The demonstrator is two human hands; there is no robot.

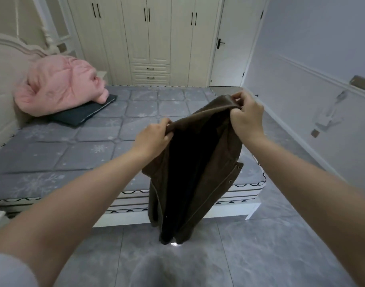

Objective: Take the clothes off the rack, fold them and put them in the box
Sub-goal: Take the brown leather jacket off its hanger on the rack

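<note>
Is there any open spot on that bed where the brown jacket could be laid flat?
Yes. The grey mattress is bare from its near edge up to the wardrobe. Only the far left corner is crowded, by the pink bundle on a dark cushion. Both hands hold the jacket above the floor.

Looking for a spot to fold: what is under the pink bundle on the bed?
Under the pink bundle lies a dark flat cushion or folded item, its near end sticking out onto the grey mattress. Its far part is covered.
</note>
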